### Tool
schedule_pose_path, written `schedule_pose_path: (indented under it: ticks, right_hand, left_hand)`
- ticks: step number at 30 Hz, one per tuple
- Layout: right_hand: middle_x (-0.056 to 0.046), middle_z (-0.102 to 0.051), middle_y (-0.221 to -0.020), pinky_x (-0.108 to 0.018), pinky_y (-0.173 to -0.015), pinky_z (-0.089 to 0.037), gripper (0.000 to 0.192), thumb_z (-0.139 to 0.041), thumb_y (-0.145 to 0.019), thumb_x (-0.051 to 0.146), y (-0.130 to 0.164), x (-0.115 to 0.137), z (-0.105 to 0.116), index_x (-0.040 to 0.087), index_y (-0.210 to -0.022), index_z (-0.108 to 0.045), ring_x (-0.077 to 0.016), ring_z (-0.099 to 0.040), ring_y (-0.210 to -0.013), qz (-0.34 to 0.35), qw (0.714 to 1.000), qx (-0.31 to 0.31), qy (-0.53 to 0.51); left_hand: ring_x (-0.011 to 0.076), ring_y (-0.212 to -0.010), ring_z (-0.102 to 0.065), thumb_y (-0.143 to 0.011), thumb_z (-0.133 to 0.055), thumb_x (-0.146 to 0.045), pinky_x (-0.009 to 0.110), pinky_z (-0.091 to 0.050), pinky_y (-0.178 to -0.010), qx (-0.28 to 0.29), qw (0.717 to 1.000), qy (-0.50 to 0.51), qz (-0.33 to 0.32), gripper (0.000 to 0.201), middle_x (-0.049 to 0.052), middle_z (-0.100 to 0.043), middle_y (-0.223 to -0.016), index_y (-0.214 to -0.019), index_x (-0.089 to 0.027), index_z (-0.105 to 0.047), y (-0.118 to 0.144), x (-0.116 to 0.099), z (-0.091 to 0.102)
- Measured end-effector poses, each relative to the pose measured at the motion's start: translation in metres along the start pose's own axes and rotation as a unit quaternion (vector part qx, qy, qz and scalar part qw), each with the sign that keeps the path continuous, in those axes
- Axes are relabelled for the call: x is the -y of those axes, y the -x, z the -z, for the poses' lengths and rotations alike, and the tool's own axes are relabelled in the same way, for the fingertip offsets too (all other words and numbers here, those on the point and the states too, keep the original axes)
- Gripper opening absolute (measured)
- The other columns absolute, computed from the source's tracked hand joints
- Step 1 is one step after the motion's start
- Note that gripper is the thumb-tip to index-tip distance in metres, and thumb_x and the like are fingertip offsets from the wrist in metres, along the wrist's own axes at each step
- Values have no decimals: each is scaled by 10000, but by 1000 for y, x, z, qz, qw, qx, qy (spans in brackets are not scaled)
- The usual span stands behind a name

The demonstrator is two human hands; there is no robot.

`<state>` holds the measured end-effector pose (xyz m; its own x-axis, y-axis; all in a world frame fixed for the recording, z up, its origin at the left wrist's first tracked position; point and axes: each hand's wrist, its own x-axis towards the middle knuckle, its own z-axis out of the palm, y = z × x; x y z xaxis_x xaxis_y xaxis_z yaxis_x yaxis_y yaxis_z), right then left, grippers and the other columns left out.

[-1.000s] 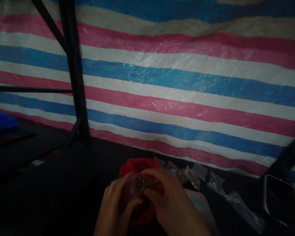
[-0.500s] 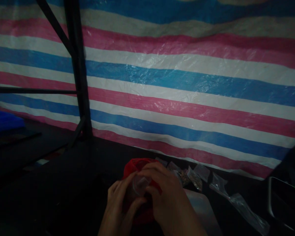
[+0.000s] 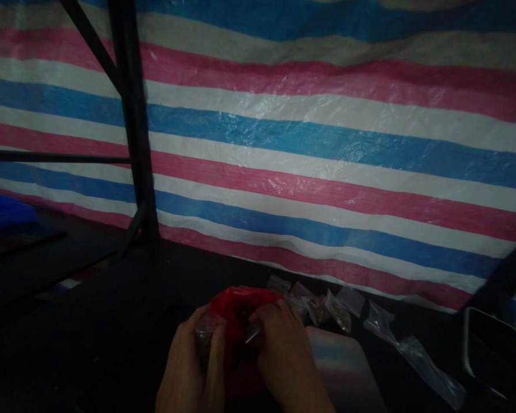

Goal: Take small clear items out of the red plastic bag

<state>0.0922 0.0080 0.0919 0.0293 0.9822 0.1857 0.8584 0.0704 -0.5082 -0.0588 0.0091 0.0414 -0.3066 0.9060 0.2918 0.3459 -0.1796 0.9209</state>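
Hands meet low in the middle, over a dark tabletop (image 3: 112, 344). The left hand (image 3: 193, 367) is curled around a small clear bag (image 3: 204, 330), pinching it so it stays up. The right hand (image 3: 284, 355) is closed on another small see-through thing (image 3: 251, 332); it is too dark to tell what. Both sit at the mouth of a red bag (image 3: 236, 304), which is just behind the fingers. More little clear bags (image 3: 335, 310) lie in a row to the right, near a striped sheet (image 3: 327, 172).

Dim scene, striped tarp (image 3: 327, 143) lit with soft glare, foreground deep in shadow, slightly blurred throughout
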Motion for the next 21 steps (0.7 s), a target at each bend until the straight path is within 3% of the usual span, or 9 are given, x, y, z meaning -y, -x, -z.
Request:
schedule_pose_path:
  ticks: [4,7,9,11,16,21]
  right_hand:
    - [-92,-790,-1165,-472,-1065,-390,471,-509,-775,-64,-7,1,-8,201,-1060,-774,-317,-606,-1261,0,1000,5,30]
    - [-87,-779,-1145,-450,-1034,-379,472,-523,-710,-74,-8,-2,-5,198,-1020,-753,-302,-607,-1220,10,999,22,32]
    - [-75,-770,-1138,-426,-1016,-373,487,-532,-664,-80,-6,-6,-5,211,-991,-745,-285,-605,-1199,14,999,33,17]
    - [-57,-761,-1153,-407,-1005,-366,509,-538,-638,-82,-3,-10,-7,230,-985,-742,-268,-602,-1184,18,999,33,-11]
    - [-45,-730,-1206,-392,-992,-356,470,-601,-651,-45,0,-14,-17,244,-997,-733,-256,-596,-1164,28,997,45,-51]
    - [-30,-736,-1140,-393,-1013,-352,413,-642,-684,-32,1,-13,-24,233,-993,-715,-247,-600,-1165,39,995,51,-81]
  left_hand:
    - [414,-1021,-681,-887,-543,-651,625,-567,-913,20,988,-140,-58,648,177,-703,-1057,-1273,-136,-623,12,26,-8]
    - [400,-1025,-671,-857,-587,-510,635,-556,-943,20,986,-147,-74,549,172,-676,-1091,-1265,-144,-619,11,46,-11]
    - [380,-1051,-686,-783,-625,-438,595,-574,-941,33,997,-64,-33,486,164,-676,-1127,-1192,-177,-618,7,48,-11]
    - [363,-1041,-707,-686,-678,-428,542,-601,-899,40,997,48,48,518,143,-693,-1117,-1145,-201,-599,1,39,-7]
    - [301,-832,-733,-562,-769,-454,434,-612,-748,29,954,206,215,568,61,-751,-917,-1048,-209,-606,-5,9,2]
    - [267,-776,-721,-536,-808,-383,370,-587,-684,17,908,314,278,525,29,-764,-835,-1002,-211,-641,-4,15,0]
